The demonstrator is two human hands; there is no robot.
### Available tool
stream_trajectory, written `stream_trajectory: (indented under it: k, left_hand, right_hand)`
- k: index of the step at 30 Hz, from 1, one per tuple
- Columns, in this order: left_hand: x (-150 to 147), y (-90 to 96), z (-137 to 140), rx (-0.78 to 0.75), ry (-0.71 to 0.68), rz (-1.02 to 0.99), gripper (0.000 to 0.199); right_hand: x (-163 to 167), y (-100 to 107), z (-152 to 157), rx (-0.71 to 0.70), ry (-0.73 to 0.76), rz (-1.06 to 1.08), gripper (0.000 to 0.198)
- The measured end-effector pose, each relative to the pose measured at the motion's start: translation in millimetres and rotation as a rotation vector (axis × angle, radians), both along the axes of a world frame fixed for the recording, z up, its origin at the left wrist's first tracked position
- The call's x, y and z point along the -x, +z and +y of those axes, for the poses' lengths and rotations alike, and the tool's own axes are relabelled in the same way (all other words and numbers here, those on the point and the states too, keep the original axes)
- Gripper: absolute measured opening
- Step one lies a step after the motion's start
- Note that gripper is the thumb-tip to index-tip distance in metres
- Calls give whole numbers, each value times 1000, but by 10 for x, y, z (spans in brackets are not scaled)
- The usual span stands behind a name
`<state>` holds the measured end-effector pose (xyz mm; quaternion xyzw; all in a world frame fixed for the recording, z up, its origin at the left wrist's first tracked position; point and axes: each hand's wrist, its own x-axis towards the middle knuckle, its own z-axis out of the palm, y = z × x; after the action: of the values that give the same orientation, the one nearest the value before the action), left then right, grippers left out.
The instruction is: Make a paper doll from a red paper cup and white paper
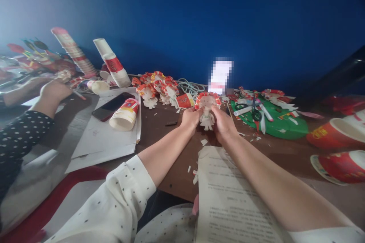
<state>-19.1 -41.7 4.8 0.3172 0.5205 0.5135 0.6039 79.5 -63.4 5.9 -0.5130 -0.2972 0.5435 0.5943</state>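
A small paper doll [207, 102] with a red-and-white frilled border round its head is held upright above the table. My left hand [191, 118] grips its left edge between thumb and fingers. On the other side, my right hand [224, 123] pinches the doll's right edge. Behind my left hand lies a red paper cup [185, 101] on its side. A pile of similar paper dolls [158, 87] sits to the left of that cup. Below my right hand is a printed sheet [228, 193], partly covered by my right forearm.
Scissors [256, 114] and markers lie on a green sheet [288, 125] at the right. Red paper cups [333, 133] are at the far right. At left, a cup stack [125, 115] and phone [110, 107] rest on white paper. Another person's hands [54, 91] work at far left.
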Motion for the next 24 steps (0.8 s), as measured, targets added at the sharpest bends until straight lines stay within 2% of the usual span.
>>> stream_trajectory:
  k: [6,14,19,24]
  left_hand:
    - [12,-21,10,-59,13,14,18]
    - [25,-32,-2,-100,-16,62,24]
    - [39,-30,-5,-63,-34,57,27]
    - [33,21,-13,-18,-66,-48,23]
  right_hand:
    - [-7,22,-16,27,-24,-34,29]
    - [5,-1,-28,13,-48,-78,36]
    - [14,20,-49,0,-32,-94,39]
    - [26,13,-66,-3,-39,-141,42]
